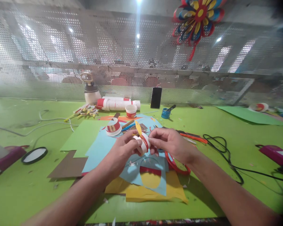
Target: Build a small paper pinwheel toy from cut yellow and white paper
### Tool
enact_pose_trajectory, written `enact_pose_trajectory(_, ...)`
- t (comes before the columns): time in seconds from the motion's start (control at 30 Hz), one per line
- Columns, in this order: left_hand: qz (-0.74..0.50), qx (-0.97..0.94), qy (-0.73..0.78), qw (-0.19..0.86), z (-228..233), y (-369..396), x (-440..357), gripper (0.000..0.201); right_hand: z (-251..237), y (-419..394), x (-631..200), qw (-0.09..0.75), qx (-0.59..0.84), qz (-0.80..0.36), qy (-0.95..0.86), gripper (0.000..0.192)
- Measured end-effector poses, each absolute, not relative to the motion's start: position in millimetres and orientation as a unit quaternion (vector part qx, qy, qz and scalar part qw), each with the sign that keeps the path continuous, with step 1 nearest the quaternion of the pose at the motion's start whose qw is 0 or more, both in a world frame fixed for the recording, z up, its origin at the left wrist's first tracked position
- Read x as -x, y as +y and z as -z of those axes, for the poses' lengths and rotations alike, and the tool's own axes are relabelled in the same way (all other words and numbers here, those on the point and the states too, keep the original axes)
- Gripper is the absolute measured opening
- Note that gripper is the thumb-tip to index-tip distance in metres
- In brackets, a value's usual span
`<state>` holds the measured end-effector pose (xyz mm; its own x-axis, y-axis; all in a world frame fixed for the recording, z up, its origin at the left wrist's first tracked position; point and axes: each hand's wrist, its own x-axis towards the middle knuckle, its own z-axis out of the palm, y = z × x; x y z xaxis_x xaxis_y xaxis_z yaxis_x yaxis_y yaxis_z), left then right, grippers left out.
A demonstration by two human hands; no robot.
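Between my hands, above the paper pile, is a small white paper cup (144, 145) lying on its side, with a red strip across it. A yellow leaf-shaped paper piece (138, 128) sticks up from its upper edge. My left hand (127, 145) grips the cup's left side with thumb and fingers. On the right side, the pinched fingers of my right hand (163, 140) press against the cup. My palms hide part of it. Below lies light blue paper (103, 153) with a round cutout over yellow paper (155, 195). Red-handled scissors (176, 166) rest beside my right wrist.
Paper cups (113, 127) stand behind my hands. Farther back are a stack of cups (118, 104), a spray bottle (91, 92), a blue jar (165, 113) and a phone (156, 97). A black cable (228, 153) lies at right, a black-rimmed disc (34, 155) at left.
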<state>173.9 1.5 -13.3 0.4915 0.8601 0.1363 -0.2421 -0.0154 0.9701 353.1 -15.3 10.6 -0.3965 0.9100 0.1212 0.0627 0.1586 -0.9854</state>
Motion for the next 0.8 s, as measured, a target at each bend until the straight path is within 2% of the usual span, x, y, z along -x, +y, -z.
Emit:
enact_pose_trajectory(0.2, -0.422, -0.575, 0.263, 0.65, 12.3, 2.4, -174.3, 0.008, -6.9, -13.3, -355.2, 0.404, 0.361, -0.537, -0.647, 0.018)
enact_pose_trajectory(0.8, -0.403, -0.536, 0.232, 0.705, 11.5, 1.7, -174.7, 0.018, -9.3, -14.2, -359.5, 0.376, 0.342, -0.543, -0.669, 0.017)
